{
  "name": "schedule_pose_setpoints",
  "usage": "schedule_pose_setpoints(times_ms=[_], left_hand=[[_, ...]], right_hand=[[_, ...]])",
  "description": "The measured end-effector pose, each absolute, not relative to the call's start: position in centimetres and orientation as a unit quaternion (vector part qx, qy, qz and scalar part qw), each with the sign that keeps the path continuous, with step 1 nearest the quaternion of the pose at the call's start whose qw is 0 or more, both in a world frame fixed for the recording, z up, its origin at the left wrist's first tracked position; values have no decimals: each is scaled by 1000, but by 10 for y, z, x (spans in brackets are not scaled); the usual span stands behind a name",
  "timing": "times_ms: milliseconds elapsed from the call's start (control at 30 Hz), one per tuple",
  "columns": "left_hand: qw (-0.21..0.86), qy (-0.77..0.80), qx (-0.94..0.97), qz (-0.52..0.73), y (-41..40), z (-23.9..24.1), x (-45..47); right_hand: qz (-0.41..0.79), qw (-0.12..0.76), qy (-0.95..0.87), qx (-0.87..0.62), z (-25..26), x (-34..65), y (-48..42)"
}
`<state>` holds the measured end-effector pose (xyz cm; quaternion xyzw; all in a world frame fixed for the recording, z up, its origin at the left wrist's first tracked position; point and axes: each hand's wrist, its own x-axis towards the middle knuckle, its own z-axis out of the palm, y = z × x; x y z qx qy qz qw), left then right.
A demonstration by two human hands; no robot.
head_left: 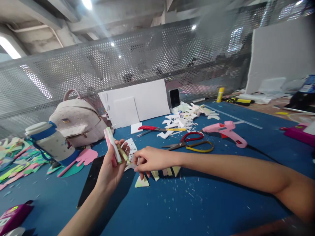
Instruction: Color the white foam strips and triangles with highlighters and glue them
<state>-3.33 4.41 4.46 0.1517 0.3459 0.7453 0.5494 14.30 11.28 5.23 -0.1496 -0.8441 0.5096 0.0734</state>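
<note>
My left hand (110, 168) is closed around several markers (113, 145), pink, white-and-green and yellow-green, held above the blue table. The tip of the yellow-green marker (123, 154) points toward my right hand (151, 159). That hand is bent down at the wrist with its fingers curled in; whether something small is between them is hidden. Just below and beside it lie small pale yellow and pinkish cut pieces (142, 182). Behind both hands is a white sheet with dark specks (132, 147), partly covered by them.
Scissors (182, 144), red-handled pliers (149, 128) and a pink glue gun (226, 131) lie beyond my right arm. White scraps (183, 119) are heaped farther back. A flat black device (90, 180), a bottle (50, 141) and a backpack (78, 119) are at left.
</note>
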Motion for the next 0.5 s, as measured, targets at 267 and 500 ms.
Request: schedule_pose_setpoints(times_ms=[267, 500], left_hand=[[536, 329, 208, 749, 45, 37, -41], [513, 308, 296, 744, 45, 32, -42]], right_hand=[[557, 99, -811, -150, 44, 137, 110], [539, 164, -798, -214, 46, 136, 115]])
